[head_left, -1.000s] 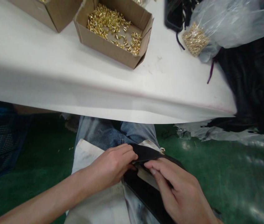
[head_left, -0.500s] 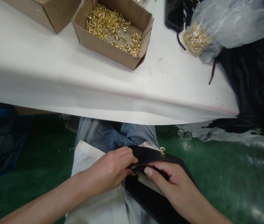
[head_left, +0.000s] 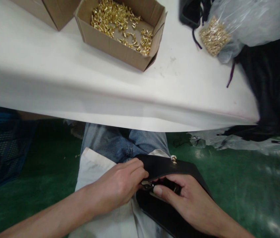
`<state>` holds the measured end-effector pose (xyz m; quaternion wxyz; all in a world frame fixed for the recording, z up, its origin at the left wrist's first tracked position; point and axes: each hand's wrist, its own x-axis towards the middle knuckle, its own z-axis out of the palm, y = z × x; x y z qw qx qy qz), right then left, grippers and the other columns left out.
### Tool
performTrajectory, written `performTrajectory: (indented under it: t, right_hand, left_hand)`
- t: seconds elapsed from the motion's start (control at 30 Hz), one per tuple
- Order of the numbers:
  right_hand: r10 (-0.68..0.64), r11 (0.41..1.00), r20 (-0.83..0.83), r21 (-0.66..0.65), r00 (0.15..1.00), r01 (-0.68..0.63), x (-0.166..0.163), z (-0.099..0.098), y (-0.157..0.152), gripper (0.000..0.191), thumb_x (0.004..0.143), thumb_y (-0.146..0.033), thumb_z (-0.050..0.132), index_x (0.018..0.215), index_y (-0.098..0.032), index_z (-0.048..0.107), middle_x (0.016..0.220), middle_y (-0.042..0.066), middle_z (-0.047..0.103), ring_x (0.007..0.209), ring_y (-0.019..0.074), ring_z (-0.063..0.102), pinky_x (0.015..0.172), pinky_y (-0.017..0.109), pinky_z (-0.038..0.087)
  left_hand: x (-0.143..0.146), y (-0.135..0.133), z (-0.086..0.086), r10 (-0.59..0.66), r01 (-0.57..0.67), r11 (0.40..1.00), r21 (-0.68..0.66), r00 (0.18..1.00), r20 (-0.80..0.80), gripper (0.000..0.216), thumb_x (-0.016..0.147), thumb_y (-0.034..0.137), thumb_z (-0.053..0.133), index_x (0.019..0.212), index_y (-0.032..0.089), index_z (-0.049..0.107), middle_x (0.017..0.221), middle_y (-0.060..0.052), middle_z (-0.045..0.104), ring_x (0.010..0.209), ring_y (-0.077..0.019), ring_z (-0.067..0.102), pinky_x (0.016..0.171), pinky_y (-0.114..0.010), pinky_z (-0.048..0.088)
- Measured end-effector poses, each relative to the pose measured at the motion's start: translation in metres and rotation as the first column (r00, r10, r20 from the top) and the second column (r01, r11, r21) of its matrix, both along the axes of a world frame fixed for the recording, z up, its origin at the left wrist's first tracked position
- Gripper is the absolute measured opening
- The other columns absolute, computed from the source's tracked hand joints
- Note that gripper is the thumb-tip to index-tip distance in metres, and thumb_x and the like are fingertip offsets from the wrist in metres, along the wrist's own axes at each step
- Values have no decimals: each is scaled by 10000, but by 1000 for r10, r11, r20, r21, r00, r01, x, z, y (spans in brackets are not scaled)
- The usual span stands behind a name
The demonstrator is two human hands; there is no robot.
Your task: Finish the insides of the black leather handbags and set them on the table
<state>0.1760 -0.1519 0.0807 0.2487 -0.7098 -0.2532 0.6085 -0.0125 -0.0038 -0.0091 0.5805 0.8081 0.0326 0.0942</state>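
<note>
- Black, smooth, leather-like material forms the bag-like piece (head_left: 159,211) across my lap, below the near edge of the white tabletop (head_left: 55,62).
- Its long axis slants from beside my left hand (head_left: 126,181), at mid-frame, down towards the lower right. Its gap, between an upper band and a lower panel, faces up towards me.
- A small gold fitting (head_left: 173,159) stands on the band's far edge, on the side nearest the tabletop.
- My left fingers are closed, pinching the band's left end.
- My right hand (head_left: 186,200) is partly curled, thumb outside the gap and fingers reaching into it. Their tips are hidden, so I cannot tell what they grip.
- Between both hands, a small metal part (head_left: 146,183) shows in the gap.
- White cloth (head_left: 94,168) and blue jeans (head_left: 105,140) lie beneath.
- On the tabletop sits an open cardboard box (head_left: 112,51) of gold rivet-like pieces (head_left: 112,16), with another box (head_left: 55,13) to its left.
- At right, a clear plastic bag (head_left: 251,26) and dark material (head_left: 276,79) crowd the tabletop's end.
- Nothing blocks the space directly above my hands.
</note>
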Motion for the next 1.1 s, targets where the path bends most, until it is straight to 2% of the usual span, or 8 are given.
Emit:
performTrajectory:
  t: [0.23, 0.37, 0.57, 0.7, 0.87, 1.1]
  right_hand:
    - [-12, 999, 40, -52, 999, 14, 2, -5, -5, 233, 1027, -413, 765, 1137, -229, 856, 1071, 37, 855, 995, 246, 794, 894, 341, 646]
    - [24, 1000, 39, -14, 999, -24, 3, -7, -6, 263, 1092, -430, 676, 1095, -245, 862, 1059, 20, 854, 1037, 236, 796, 939, 319, 620]
    - [98, 986, 282, 106, 955, -132, 0, -14, -18, 275, 1136, -388, 605, 1031, -246, 816, 959, 10, 828, 877, 188, 766, 824, 274, 588]
    - [122, 969, 363, 159, 924, -191, -3, -12, -21, 295, 1151, -364, 551, 998, -243, 773, 885, 7, 794, 779, 179, 724, 764, 271, 573]
    - [147, 987, 310, 16, 939, -160, -2, -4, -14, 455, 1155, -482, 533, 877, -218, 779, 818, 12, 783, 716, 188, 689, 668, 277, 538]
    - [82, 996, 165, -51, 983, -75, -3, 0, -11, 297, 1075, -465, 681, 973, -242, 849, 952, 11, 839, 911, 221, 760, 831, 278, 584]
  left_hand:
    - [-2, -10, -1, 87, -86, 995, -41, 996, 19, 181, 1049, 31, 500, 1094, 164, 613, 1004, -79, 675, 916, -215, 636, 780, -321, 563]
    - [-3, -12, -3, 82, -80, 996, -42, 996, 27, 175, 1057, 29, 499, 1071, 170, 601, 997, -74, 670, 894, -206, 627, 748, -304, 543]
    - [-3, -13, -5, 108, -106, 993, -56, 994, 32, 184, 1039, 16, 497, 1060, 169, 598, 1008, -76, 669, 910, -206, 635, 766, -311, 549]
    - [-3, -15, -4, 112, -111, 993, -34, 993, 39, 190, 1049, 19, 488, 1045, 180, 588, 986, -63, 655, 894, -199, 613, 749, -305, 530]
    - [-3, -15, -4, 103, -101, 994, -45, 994, 32, 216, 1014, -12, 496, 1048, 186, 573, 996, -54, 643, 902, -194, 602, 753, -297, 519]
    - [-4, -16, -4, 111, -109, 994, -29, 993, 50, 226, 1020, -26, 482, 1015, 184, 564, 950, -38, 611, 863, -184, 573, 714, -290, 472]
